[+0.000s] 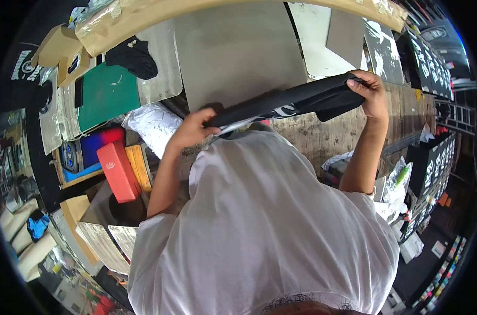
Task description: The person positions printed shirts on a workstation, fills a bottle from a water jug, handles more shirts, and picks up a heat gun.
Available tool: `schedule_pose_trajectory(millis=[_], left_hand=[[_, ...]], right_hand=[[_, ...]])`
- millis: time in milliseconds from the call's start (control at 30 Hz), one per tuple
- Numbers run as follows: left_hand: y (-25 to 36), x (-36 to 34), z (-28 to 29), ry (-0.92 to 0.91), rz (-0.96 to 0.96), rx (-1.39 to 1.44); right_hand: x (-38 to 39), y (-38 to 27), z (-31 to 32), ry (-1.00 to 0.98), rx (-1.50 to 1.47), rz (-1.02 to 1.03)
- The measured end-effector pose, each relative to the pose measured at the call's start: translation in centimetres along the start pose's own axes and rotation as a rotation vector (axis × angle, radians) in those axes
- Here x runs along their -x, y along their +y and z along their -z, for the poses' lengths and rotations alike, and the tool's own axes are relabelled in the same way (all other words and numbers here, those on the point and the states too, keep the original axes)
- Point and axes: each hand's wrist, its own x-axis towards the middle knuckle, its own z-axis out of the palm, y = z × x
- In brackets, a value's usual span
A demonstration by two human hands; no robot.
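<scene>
While hands grip ends, black garment spans left-right, right end higher.

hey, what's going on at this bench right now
A person in a white shirt holds a folded black garment with a white print, stretched between both hands above a grey metal plate. The left hand grips one end, the right hand the other. A red block sits on the bench to the left.

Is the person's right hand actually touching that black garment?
Touching. The head view shows the right hand with its fingers curled over one end of the black garment.
</scene>
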Motion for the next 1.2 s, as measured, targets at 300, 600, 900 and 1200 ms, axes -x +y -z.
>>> schedule_pose_trajectory(millis=[300, 600, 900, 1200], left_hand=[[18.7, 8.2, 7.6, 0.884, -0.527, -0.195], [13.3, 4.0, 7.1, 1.257, -0.365, -0.403], [4.0, -3.2, 4.7, 1.050, -0.172, 0.631], [3.3, -14.3, 12.4, 1.090, -0.445, 0.848]], right_hand=[[-2.4, -5.7, 1.3, 0.377, 0.331, 0.670], [-5.0, -1.2, 3.9, 0.464, 0.536, 0.611], [-9.2, 6.9, -0.2, 0.507, 0.830, 0.099], [-22.2, 10.0, -1.0, 0.157, -0.420, 0.063]])
